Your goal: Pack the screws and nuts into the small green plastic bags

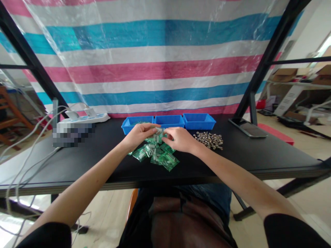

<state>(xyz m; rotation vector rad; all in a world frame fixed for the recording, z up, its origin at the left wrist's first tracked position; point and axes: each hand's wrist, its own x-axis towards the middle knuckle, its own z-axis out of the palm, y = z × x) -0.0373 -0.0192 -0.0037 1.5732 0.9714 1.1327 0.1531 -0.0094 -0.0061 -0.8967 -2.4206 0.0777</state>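
Note:
Both hands meet over a pile of small green plastic packets (165, 159) on the black table. My left hand (141, 133) pinches the upper left edge of a clear green bag (156, 136) with small pale pieces in it. On the bag's other side, my right hand (180, 138) grips its edge with thumb and fingers. Just behind stand the left blue tray (126, 127), with some green packets inside, the middle blue tray (169, 120) and the right blue tray (199, 122). A heap of small shiny metal parts (210, 140) lies right of my right hand.
A phone (248, 128) lies at the table's right. On the left are a white power strip (95, 118), loose cables (33, 137) and a blurred object (73, 134). A striped plastic sheet (160, 69) hangs behind, between black frame posts.

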